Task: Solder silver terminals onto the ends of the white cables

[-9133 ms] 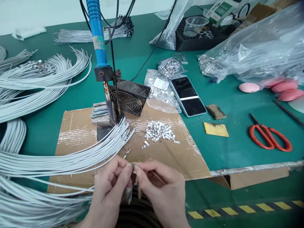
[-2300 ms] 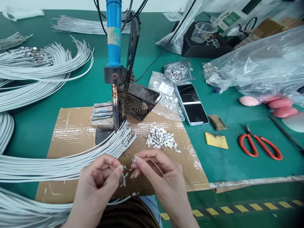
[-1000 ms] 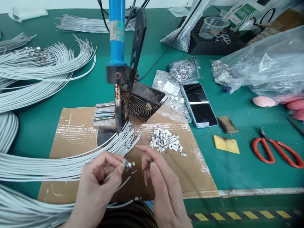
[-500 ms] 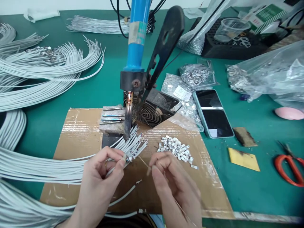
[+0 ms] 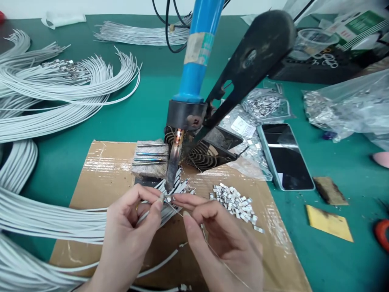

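My left hand [image 5: 130, 227] pinches the end of a white cable between thumb and index finger, just below the soldering iron [image 5: 194, 81]. A small metal connector piece [image 5: 169, 199] sits at that cable end. The hot-looking iron tip [image 5: 172, 174] points down close above it. My right hand [image 5: 225, 239] holds thin solder wire [image 5: 176, 210], which trails back across the palm. Its index fingertip reaches to the connector piece, seemingly touching it. Behind my fingers, a bundle of white cable ends [image 5: 182, 187] lies on the cardboard [image 5: 106, 170].
A heap of small metal connectors [image 5: 235, 202] lies right of the hands. The iron's black stand arm [image 5: 252, 61] leans over a small fan [image 5: 206, 156]. Thick white cable bundles [image 5: 54, 219] fill the left. A phone [image 5: 287, 156], yellow sponge [image 5: 330, 223] and red-handled scissors [image 5: 382, 233] lie rightward.
My right hand has moved left and its index finger has stretched out to the connector piece at my left fingertips. The view has shifted, so the iron appears farther right and larger.
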### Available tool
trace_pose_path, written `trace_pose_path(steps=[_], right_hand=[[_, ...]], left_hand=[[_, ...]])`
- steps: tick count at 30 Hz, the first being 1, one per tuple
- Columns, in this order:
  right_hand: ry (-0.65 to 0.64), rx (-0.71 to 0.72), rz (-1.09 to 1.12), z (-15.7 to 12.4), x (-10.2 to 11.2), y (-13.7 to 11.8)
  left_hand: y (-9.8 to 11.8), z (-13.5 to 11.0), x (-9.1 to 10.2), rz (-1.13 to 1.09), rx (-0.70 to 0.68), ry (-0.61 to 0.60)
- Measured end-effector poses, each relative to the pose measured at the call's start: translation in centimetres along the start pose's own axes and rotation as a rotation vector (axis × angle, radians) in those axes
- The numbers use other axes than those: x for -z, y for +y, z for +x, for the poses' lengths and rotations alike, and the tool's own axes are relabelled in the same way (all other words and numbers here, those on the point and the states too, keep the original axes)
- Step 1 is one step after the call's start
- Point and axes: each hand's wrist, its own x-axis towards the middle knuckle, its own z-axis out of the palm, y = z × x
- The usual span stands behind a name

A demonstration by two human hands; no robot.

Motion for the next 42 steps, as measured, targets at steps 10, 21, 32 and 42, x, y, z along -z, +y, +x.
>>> trace_pose_path(steps=[10,21,32,42], right_hand=[[0.035,-0.026,-0.014,0.8,-0.4,-0.4],[0.054,-0.038,0.013,1.1,-0.6,-0.9],[0.045,-0.032,0.023,1.0,-0.4,-0.8],[0.022,-0.015,0.038,1.1,-0.3,-0.7]], left_hand=[[-0.4,0.2,0.1,-0.146,0.077,-0.012],[0.2,0.7,-0.3,-0.155,0.080,-0.010],[0.9,0.4,-0.9,-0.188,0.116,0.078],[0.5,0.5,-0.2,-0.156,0.091,0.038]])
